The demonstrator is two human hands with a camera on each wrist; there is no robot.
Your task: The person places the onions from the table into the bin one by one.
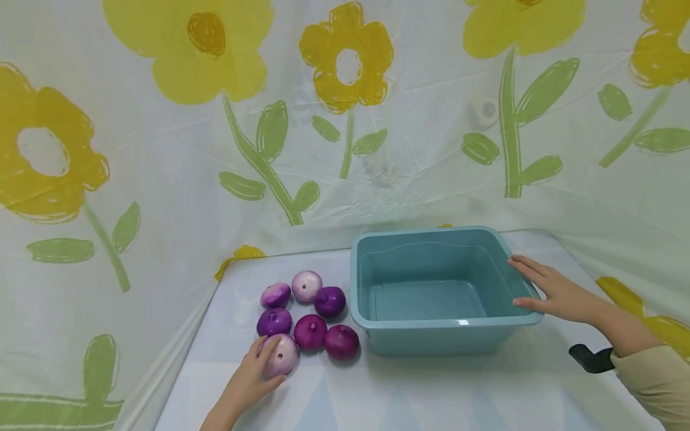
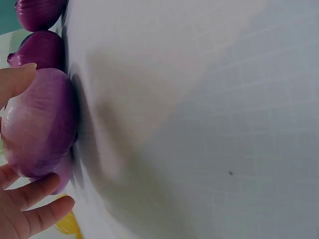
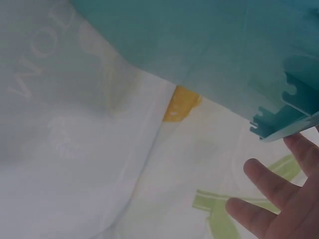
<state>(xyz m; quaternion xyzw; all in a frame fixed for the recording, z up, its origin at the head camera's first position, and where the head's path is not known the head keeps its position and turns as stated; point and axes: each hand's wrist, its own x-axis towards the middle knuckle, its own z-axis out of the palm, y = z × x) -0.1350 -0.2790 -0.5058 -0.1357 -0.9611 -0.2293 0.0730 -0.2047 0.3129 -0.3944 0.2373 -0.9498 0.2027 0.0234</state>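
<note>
My left hand (image 1: 252,372) has its thumb and fingers round a pale purple onion (image 1: 283,358) at the near left of a group. In the left wrist view, the thumb lies against one side of this onion (image 2: 44,119) and the fingers (image 2: 36,191) against the other, the outer ones spread. On the right, a blue-green plastic basin (image 1: 431,324) stands upright with nothing inside. My right hand (image 1: 560,293) rests on its right rim, thumb apart from the fingers. Up close, those fingers (image 3: 271,184) extend nearly straight beside the rim (image 3: 294,128).
Several other onions sit close together left of the basin, among them a pale one (image 1: 306,286), a violet one (image 1: 330,301) and a dark magenta one (image 1: 342,342). The white table (image 1: 302,407) meets a flower-printed curtain (image 1: 420,149) behind. A black strap (image 1: 590,359) shows at the right wrist.
</note>
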